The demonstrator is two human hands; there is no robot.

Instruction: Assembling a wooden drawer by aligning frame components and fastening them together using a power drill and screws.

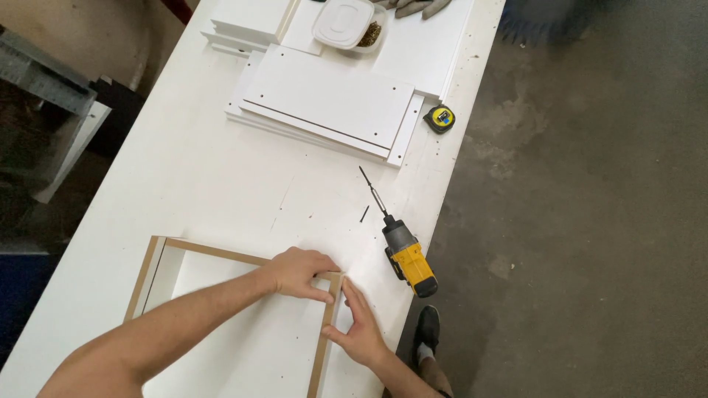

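**Kid:** What are your hands doing?

**Me:** My left hand (299, 273) is curled over the top corner of a white box frame (221, 254). My fingers bend down over the edge and my thumb sits inside, so I am gripping the corner. My right hand (360, 328) is flat and open. It holds nothing. Its fingers press on the outside of the same corner, and its thumb touches the side board.

**Kid:** Where is the box frame?

**Me:** It lies flat on the long white table (192, 177), close to me. Its open side faces up. The raw edges look brown. One board runs from left to right, a bit tilted. The side board runs from the corner down toward me.

**Kid:** What else is there?

**Me:** A yellow drill (408, 259) lies on the table just right of my hands. Its long thin bit points away from me. Farther off are stacked white boards (324, 103), a yellow tape measure (440, 119) and a plastic tub (345, 23).

**Kid:** Can you see everything?

**Me:** No. The bottom of the frame is cut off. My hands hide the corner joint. The tub is cut off at the top.
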